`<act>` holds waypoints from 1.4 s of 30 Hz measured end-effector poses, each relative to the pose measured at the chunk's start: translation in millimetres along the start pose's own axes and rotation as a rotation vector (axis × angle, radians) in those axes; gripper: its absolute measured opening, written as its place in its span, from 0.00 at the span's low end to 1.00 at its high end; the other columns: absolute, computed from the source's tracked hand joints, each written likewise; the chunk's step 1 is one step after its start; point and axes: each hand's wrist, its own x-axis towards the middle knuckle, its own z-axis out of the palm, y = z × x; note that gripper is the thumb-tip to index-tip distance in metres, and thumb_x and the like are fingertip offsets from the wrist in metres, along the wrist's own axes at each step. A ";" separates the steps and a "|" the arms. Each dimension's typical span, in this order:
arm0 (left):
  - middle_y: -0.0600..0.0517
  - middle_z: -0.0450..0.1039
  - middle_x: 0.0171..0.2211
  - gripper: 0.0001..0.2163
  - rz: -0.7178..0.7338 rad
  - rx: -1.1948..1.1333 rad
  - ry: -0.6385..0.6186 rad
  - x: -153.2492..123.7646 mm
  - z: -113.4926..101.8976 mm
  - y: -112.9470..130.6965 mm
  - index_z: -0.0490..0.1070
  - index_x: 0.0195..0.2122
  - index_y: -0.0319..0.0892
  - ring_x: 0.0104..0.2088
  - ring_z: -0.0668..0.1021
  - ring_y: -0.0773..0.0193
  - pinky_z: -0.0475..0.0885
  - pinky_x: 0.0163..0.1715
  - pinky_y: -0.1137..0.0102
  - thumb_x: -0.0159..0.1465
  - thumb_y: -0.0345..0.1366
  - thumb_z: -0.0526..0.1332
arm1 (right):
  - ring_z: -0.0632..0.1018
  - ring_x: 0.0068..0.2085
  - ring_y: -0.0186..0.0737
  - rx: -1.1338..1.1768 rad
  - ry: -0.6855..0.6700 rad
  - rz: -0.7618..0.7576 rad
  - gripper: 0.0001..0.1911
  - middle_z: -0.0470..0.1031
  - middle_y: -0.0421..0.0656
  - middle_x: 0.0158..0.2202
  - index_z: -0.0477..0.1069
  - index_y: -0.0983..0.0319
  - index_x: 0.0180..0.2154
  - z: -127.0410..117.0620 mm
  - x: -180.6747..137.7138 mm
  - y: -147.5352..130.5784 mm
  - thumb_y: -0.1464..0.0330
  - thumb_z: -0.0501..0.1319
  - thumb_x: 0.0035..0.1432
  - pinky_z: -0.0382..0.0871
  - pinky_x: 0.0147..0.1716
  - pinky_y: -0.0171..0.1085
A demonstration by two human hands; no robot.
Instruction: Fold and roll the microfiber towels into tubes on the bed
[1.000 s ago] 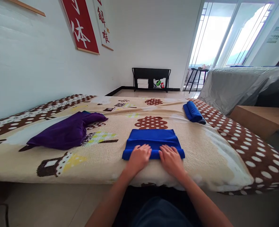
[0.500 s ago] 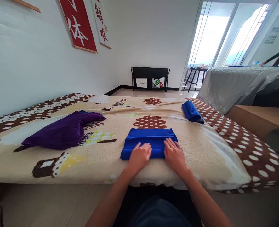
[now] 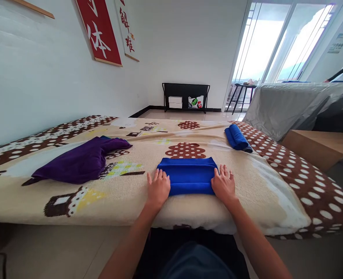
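Note:
A folded blue towel point(image 3: 188, 176) lies flat near the front edge of the bed point(image 3: 131, 201). My left hand point(image 3: 158, 188) rests flat on the towel's left end with its fingers stretched out. At the towel's right end my right hand point(image 3: 224, 184) lies flat too, fingers spread. Neither hand grips anything. A rolled blue towel point(image 3: 237, 138) sits further back on the right of the bed. A crumpled purple towel point(image 3: 81, 161) lies to the left.
The bed is covered by a beige blanket with brown dotted patterns. A white wall runs along the left. A black shelf point(image 3: 186, 97) stands at the far wall, a covered sofa point(image 3: 287, 104) and a wooden box point(image 3: 316, 145) at the right.
Both hands have slid apart from the towel's middle front to its left and right ends. The towel looks narrower and neater than before.

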 end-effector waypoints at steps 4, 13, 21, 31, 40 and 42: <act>0.50 0.63 0.65 0.21 0.255 -0.071 -0.160 18.7 11.0 32.7 0.67 0.62 0.46 0.67 0.63 0.63 0.54 0.67 0.63 0.70 0.38 0.49 | 0.56 0.70 0.41 0.120 -0.136 -0.298 0.28 0.57 0.47 0.69 0.61 0.63 0.65 -0.5 5.4 -44.0 0.69 0.50 0.64 0.47 0.67 0.42; 0.38 0.55 0.68 0.25 -0.070 -0.075 -0.105 55.0 24.3 -24.5 0.61 0.65 0.39 0.67 0.61 0.46 0.56 0.62 0.40 0.69 0.44 0.50 | 0.56 0.70 0.50 0.092 -0.193 -0.011 0.31 0.52 0.52 0.70 0.55 0.67 0.67 19.1 50.6 4.4 0.61 0.46 0.67 0.50 0.65 0.56; 0.45 0.65 0.64 0.19 0.109 -0.135 0.193 26.9 3.8 -34.4 0.68 0.59 0.41 0.67 0.62 0.59 0.55 0.66 0.57 0.72 0.36 0.47 | 0.58 0.69 0.48 0.090 0.099 -0.057 0.26 0.51 0.53 0.70 0.60 0.66 0.64 14.7 26.2 23.7 0.63 0.46 0.70 0.49 0.65 0.50; 0.48 0.71 0.59 0.21 0.478 -0.167 0.169 -71.8 -3.0 -90.6 0.63 0.62 0.48 0.59 0.72 0.58 0.64 0.55 0.61 0.68 0.33 0.54 | 0.69 0.61 0.42 0.197 0.205 -0.636 0.25 0.70 0.45 0.61 0.61 0.56 0.64 19.5 -60.7 77.8 0.70 0.52 0.67 0.61 0.56 0.44; 0.47 0.77 0.46 0.14 0.267 -0.162 0.110 -26.0 -11.2 -55.7 0.70 0.46 0.43 0.49 0.75 0.54 0.63 0.48 0.59 0.62 0.27 0.52 | 0.75 0.50 0.44 0.393 0.102 -0.456 0.21 0.78 0.45 0.47 0.71 0.59 0.53 11.7 -11.5 49.4 0.70 0.54 0.58 0.62 0.55 0.45; 0.47 0.77 0.42 0.12 0.247 -0.153 0.115 -24.5 -17.0 -53.8 0.68 0.44 0.43 0.46 0.76 0.55 0.63 0.47 0.59 0.62 0.27 0.51 | 0.74 0.51 0.45 0.467 0.117 -0.406 0.21 0.77 0.46 0.48 0.69 0.60 0.53 10.2 -14.4 55.7 0.69 0.54 0.58 0.62 0.55 0.45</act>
